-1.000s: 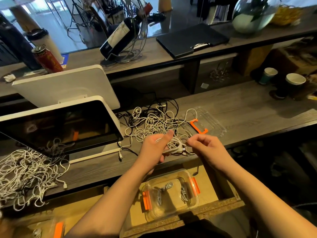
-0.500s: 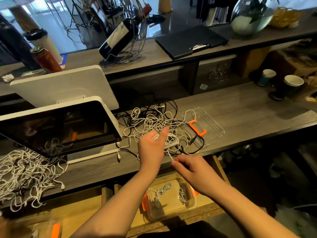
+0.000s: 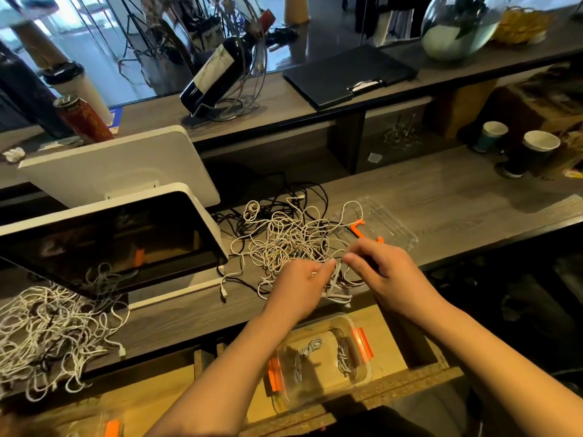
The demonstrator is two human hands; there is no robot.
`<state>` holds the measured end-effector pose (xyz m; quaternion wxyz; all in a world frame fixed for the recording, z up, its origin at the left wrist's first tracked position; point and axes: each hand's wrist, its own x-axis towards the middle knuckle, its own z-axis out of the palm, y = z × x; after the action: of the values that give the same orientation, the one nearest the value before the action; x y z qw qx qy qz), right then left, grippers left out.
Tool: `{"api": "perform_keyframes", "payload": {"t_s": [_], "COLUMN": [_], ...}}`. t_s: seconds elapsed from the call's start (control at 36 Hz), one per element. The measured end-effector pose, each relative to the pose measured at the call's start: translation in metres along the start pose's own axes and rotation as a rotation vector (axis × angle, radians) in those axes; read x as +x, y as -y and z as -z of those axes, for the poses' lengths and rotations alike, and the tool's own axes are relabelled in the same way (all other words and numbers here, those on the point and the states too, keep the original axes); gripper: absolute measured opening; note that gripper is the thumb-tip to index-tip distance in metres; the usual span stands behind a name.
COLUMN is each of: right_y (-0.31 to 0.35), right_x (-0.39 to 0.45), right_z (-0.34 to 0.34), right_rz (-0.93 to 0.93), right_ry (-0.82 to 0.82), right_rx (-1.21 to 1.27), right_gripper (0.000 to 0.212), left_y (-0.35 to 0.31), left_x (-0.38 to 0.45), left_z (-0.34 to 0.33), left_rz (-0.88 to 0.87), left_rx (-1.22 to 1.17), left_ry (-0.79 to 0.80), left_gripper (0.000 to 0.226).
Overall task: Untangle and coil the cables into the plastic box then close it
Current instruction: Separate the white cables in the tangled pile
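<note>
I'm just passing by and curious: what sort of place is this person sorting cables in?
Probably the service counter of a cafe or bar. A till screen stands on the wooden counter, a wine bottle leans in a wire holder on the shelf behind, and paper cups stand to the right.

Daylight comes in through the window (image 3: 94,42) far beyond the fingers (image 3: 328,266), blown out to pale blue-white at the upper left. The bench (image 3: 457,200) around the fingers is evenly but dimly lit, with soft shadows beneath the hands. Below the fingers the shelf (image 3: 388,329) glows warm yellow, and the forearms cast dark shadows over the clear box (image 3: 362,373) there. The dark screen (image 3: 110,241) to the left of the fingers mirrors faint reflections. Straight edges bow outward toward the frame borders. The bottom left corner is smeared and out of focus.
</note>
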<state>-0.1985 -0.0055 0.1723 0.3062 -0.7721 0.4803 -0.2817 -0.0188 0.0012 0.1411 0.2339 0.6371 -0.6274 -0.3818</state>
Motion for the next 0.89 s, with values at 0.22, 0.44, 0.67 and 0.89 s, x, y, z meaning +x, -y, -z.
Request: {"api": "perform_keyframes", "payload": {"t_s": [0.22, 0.44, 0.67, 0.89], "right_y": [-0.011, -0.01, -0.001, 0.003], "right_x": [0.011, -0.001, -0.004, -0.006], "right_z": [-0.003, -0.015, -0.021, -0.028], "right_rz": [-0.095, -0.142, -0.198, -0.147], "right_ry": [-0.033, 0.024, 0.049, 0.1], "right_rx": [0.068, 0.082, 0.127, 0.04], "right_gripper": [0.017, 0.026, 0.045, 0.044], "left_y": [-0.02, -0.022, -0.018, -0.011], "left_x": [-0.006, -0.014, -0.017, -0.005], "left_z": [0.012, 0.02, 0.028, 0.029], "left_rz": [0.061, 0.116, 0.186, 0.36], "left_rx": [-0.288, -0.647, -1.003, -0.96], "left_ry": [0.132, 0.054, 0.003, -0.354], "left_gripper": [0.057, 0.053, 0.043, 0.02]}}
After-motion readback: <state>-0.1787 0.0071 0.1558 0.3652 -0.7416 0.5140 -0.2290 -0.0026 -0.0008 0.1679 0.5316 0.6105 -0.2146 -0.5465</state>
